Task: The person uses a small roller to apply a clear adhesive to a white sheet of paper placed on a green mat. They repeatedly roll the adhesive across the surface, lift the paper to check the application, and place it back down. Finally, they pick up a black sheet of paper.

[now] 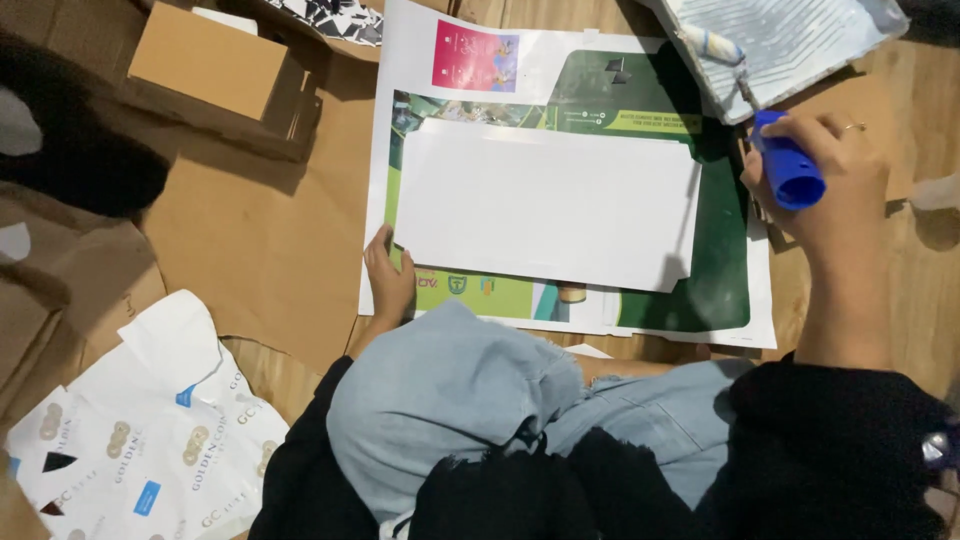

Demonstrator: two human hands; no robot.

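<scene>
While the person sits on the floor with knees in light blue jeans (450, 400), the left hand (388, 275) rests at about 8 o'clock from the white board (545, 205). Its fingers lie flat and close together, pressing on the board's lower left corner and on the printed poster (650, 100) under it. The white board lies flat on the middle of the poster, and the green and white poster sticks out on every side of it. The right hand (835, 175) is at 3 o'clock from the board, just off the poster's right edge. It is curled tight around a blue handle (787, 160), and a ring shows on one finger. The handle belongs to a small paint roller (712, 45), whose head lies up at 1 o'clock in a white paint tray (800, 40). Brown cardboard (250, 220) covers the floor to the left. A small brown box (208, 60) sits at 10 o'clock. A crumpled white printed sheet (140, 430) lies at 8 o'clock, near the person's dark sleeve.
</scene>
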